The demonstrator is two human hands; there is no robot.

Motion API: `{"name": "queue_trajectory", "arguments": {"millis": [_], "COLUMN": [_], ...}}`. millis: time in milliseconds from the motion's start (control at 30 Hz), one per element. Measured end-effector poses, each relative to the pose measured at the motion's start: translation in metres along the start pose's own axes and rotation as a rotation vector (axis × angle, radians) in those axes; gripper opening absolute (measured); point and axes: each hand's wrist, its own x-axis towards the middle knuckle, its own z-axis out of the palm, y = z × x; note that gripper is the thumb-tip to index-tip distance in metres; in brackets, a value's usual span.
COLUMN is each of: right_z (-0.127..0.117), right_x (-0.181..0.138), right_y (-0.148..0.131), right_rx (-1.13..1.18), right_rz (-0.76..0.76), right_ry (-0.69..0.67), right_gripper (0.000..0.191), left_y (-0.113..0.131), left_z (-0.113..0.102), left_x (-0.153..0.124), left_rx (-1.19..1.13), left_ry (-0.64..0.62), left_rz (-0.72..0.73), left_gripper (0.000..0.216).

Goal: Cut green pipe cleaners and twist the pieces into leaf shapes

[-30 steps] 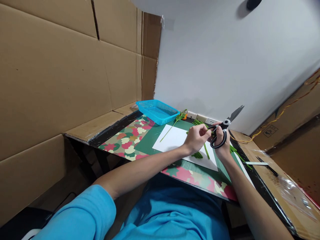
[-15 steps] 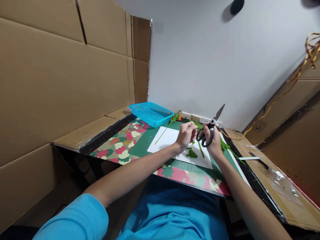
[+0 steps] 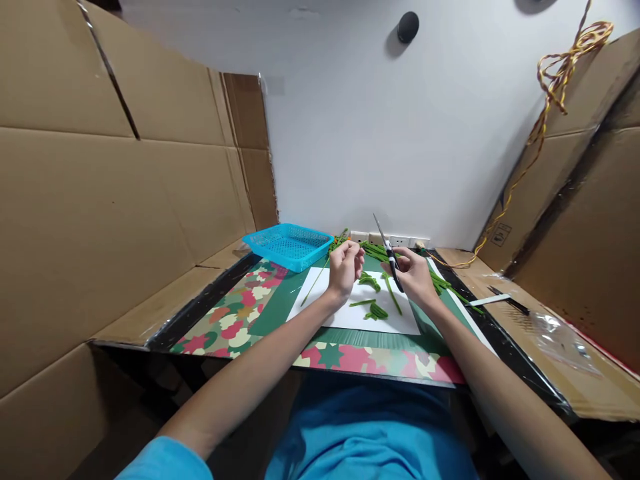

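Observation:
My right hand [image 3: 414, 275] grips black-handled scissors [image 3: 389, 257], the closed blades pointing up and away. My left hand [image 3: 344, 265] hovers with its fingers curled in a pinch; whether anything is in them is unclear. Both hands are above a white sheet of paper [image 3: 345, 315] on a green mat. Short green stem pieces [image 3: 374, 308] lie on the paper between and below the hands. More green stems [image 3: 440, 280] lie in a pile behind my right hand.
A blue plastic basket [image 3: 288, 245] stands at the back left of the patterned desk [image 3: 235, 313]. A long flower stem [image 3: 320, 277] lies beside it. Cardboard walls enclose left and right. A white strip [image 3: 487, 301] lies at the right, a yellow cord [image 3: 555, 80] hangs above.
The hands have separated; the left let go of the stem near the scissors. A cut green piece now lies on the paper. The scissors' blades swung upright. The camera tilted up and left.

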Motion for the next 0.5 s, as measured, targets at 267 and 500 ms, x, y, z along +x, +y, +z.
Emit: {"name": "queue_trajectory", "arguments": {"millis": [267,500], "right_z": [-0.002,-0.008], "right_x": [-0.004,0.0], "right_y": [-0.006,0.002], "right_rx": [-0.25,-0.365], "right_rz": [-0.141,-0.201], "right_ry": [-0.004,-0.054], "right_gripper": [0.037,0.041], "left_y": [0.007,-0.002], "left_z": [-0.018,-0.02], "left_x": [0.009,0.015], "left_rx": [-0.064,-0.057], "left_ry": [0.019,0.114], "left_rz": [0.015,-0.058], "left_gripper": [0.028,0.027]}}
